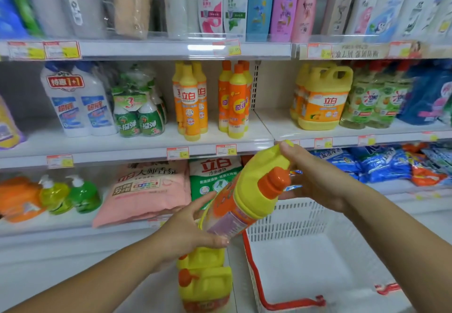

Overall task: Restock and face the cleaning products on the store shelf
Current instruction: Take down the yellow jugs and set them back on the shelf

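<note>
I hold a yellow detergent jug (247, 195) with an orange cap and orange label, tilted, cap toward me, in front of the shelves. My left hand (193, 229) grips its lower body from underneath. My right hand (310, 178) grips the yellow handle at its top. On the middle shelf (269, 124) stand matching yellow jugs (322, 97), with a bare gap to their left. Two more yellow jugs (205, 281) stand on the floor below my left hand.
A white plastic basket (300, 259) with red handles sits low at the right. Tall orange-yellow bottles (190, 102) and another group (236, 100) stand on the middle shelf. Detergent bags (151, 190) lie on the lower shelf, shampoo bottles (259, 4) on top.
</note>
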`<state>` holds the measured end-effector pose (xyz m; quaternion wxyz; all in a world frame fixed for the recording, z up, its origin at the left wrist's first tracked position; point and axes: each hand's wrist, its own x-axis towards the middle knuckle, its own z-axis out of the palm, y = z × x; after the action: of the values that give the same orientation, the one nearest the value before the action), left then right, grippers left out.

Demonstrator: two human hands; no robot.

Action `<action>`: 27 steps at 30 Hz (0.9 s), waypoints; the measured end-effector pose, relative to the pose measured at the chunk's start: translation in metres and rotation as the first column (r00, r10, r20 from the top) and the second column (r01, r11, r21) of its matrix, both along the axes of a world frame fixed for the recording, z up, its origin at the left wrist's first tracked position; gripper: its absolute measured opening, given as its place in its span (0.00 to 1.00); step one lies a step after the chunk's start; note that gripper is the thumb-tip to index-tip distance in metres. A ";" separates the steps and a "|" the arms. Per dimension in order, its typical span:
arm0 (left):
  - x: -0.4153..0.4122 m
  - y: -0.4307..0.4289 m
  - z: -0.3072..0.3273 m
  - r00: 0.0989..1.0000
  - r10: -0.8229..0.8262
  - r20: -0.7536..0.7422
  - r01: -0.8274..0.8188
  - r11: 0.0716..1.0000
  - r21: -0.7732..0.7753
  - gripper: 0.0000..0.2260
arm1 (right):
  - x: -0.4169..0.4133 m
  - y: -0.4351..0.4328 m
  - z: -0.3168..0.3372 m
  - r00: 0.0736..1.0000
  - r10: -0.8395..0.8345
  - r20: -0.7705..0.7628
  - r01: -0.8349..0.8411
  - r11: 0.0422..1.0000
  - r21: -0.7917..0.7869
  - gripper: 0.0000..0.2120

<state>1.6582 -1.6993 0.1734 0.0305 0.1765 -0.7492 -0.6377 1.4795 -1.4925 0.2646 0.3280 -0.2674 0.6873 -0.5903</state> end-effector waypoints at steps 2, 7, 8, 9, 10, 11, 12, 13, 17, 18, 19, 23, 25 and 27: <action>0.001 0.001 -0.004 0.999 -0.012 0.037 0.014 0.998 -0.058 0.51 | 0.000 0.001 -0.001 0.999 0.027 0.033 -0.027 1.000 -0.012 0.20; 0.002 -0.006 -0.010 0.998 0.005 0.062 -0.004 1.000 -0.017 0.59 | -0.005 -0.002 -0.019 0.999 -0.028 0.022 0.030 0.997 -0.067 0.19; 0.002 -0.008 -0.011 0.998 0.013 0.067 -0.012 1.000 -0.011 0.60 | -0.006 -0.001 -0.022 0.999 -0.043 0.022 0.044 0.996 -0.082 0.23; 0.002 -0.010 -0.012 0.997 0.027 0.070 -0.027 1.000 0.003 0.61 | -0.006 0.000 -0.024 0.998 -0.061 0.036 0.064 0.992 -0.105 0.27; 0.002 -0.011 -0.013 0.996 0.048 0.077 -0.050 0.998 0.026 0.62 | -0.006 0.001 -0.025 0.996 -0.072 0.049 0.078 0.988 -0.136 0.29; 0.002 -0.012 -0.013 0.995 0.063 0.080 -0.067 0.997 0.042 0.62 | -0.005 0.002 -0.025 0.996 -0.068 0.053 0.076 0.983 -0.164 0.30; 0.001 -0.011 -0.013 0.994 0.076 0.074 -0.080 0.996 0.048 0.60 | -0.005 0.003 -0.024 0.998 -0.049 0.048 0.057 0.981 -0.184 0.29; 0.001 -0.010 -0.013 0.994 0.086 0.064 -0.089 0.995 0.043 0.59 | -0.004 0.004 -0.024 0.999 -0.014 0.041 0.022 0.980 -0.195 0.29; 0.001 -0.006 -0.018 0.991 0.129 0.028 -0.129 0.992 0.004 0.56 | -0.004 0.008 -0.023 0.993 0.101 0.069 -0.084 0.973 -0.213 0.31; 0.001 -0.005 -0.018 0.991 0.135 0.019 -0.135 0.991 -0.001 0.57 | -0.005 0.009 -0.024 0.990 0.114 0.084 -0.093 0.970 -0.224 0.32; 0.001 -0.005 -0.018 0.990 0.140 0.011 -0.140 0.990 -0.006 0.57 | -0.006 0.010 -0.024 0.988 0.126 0.091 -0.102 0.967 -0.232 0.33; 0.001 -0.003 -0.018 0.991 0.137 0.000 -0.137 0.991 -0.001 0.55 | -0.007 0.011 -0.023 0.986 0.142 0.092 -0.117 0.965 -0.234 0.38; 0.000 -0.003 -0.017 0.992 0.123 -0.007 -0.123 0.992 0.009 0.53 | -0.004 0.011 -0.021 0.987 0.134 0.093 -0.111 0.968 -0.224 0.37; 0.000 -0.005 -0.016 0.994 0.108 0.001 -0.108 0.993 0.050 0.50 | -0.003 0.012 -0.020 0.985 0.149 0.089 -0.129 0.971 -0.201 0.34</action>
<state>1.6583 -1.7039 0.1578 0.0613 0.2167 -0.7223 -0.6539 1.4766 -1.4803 0.2443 0.3759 -0.3148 0.5879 -0.6434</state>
